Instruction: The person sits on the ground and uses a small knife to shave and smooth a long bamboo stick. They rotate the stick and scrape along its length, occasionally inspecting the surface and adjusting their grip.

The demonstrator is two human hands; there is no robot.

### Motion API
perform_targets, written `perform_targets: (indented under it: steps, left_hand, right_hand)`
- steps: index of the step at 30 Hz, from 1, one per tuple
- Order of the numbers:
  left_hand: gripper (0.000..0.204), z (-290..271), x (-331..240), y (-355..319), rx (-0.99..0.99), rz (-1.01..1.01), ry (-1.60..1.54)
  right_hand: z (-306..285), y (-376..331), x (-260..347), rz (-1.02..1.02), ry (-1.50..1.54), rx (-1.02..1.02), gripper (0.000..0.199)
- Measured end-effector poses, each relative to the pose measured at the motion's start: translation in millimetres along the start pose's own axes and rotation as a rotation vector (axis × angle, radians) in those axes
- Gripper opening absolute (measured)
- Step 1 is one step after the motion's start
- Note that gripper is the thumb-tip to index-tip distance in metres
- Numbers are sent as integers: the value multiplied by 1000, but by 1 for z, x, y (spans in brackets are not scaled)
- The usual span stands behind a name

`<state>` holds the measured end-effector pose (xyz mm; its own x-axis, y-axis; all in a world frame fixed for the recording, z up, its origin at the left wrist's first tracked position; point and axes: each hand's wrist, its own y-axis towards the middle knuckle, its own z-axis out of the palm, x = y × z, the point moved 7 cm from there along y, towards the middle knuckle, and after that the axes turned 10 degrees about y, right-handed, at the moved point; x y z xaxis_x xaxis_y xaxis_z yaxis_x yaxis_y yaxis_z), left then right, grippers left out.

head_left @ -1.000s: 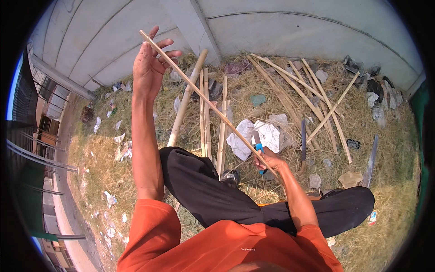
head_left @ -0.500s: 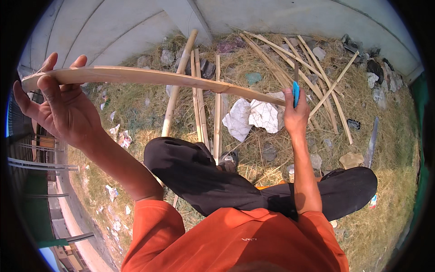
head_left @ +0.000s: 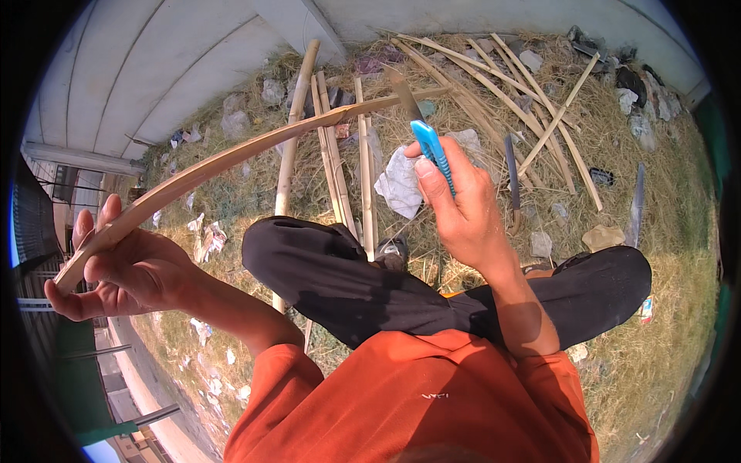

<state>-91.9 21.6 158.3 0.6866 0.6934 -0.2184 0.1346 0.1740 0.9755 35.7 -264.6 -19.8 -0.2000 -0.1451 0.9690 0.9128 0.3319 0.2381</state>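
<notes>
A long, narrow bamboo strip [head_left: 231,156] slants up from the left across the view. My left hand [head_left: 147,270] holds its near end, thumb and fingers closed around it. Below the strip's far end, my right hand [head_left: 472,217] grips a knife with a blue handle [head_left: 434,150]. The knife's blade [head_left: 406,99] points up and away, overlapping the strip in view; whether they touch I cannot tell. My right fingers are wrapped round the handle, apart from the strip.
A round bamboo pole [head_left: 295,135] and several split strips [head_left: 532,116] lie on dry grass. Pale stones [head_left: 401,185], a dark curved-handled blade [head_left: 512,174] and a long metal blade [head_left: 635,208] lie nearby. A pale wall [head_left: 432,19] stands behind. Litter is scattered around.
My left hand has come down, lowering the strip's near end while its far end has risen. My right hand with the knife has moved left, away from the strip's far end.
</notes>
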Motion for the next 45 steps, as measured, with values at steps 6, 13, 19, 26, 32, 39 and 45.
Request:
perform_targets:
  steps: [6,13,19,26,32,39,45]
  left_hand:
    - [40,96,4,-90,328,-123,-44]
    - [29,112,24,-153,484,-471,-42]
    - [25,104,41,-160,542,-383,322]
    - [28,92,39,-161,254,-565,132]
    - [31,98,33,-152,379,-336,152]
    - [25,106,41,-156,488,-344,192]
    - [25,106,38,-157,487,-354,163]
  right_hand:
    - [-2,-12,-10,95,-55,-9,24]
    - [25,-35,-26,187,-9,102,23]
    - [48,-24,-29,165,-96,158,17]
    - [65,-8,-14,-79,-279,119,16]
    - [64,-7,-12,-17,-358,185,15]
    - [41,7,-71,78,-617,120,12]
    - [41,-7,-13,-16,-359,125,9]
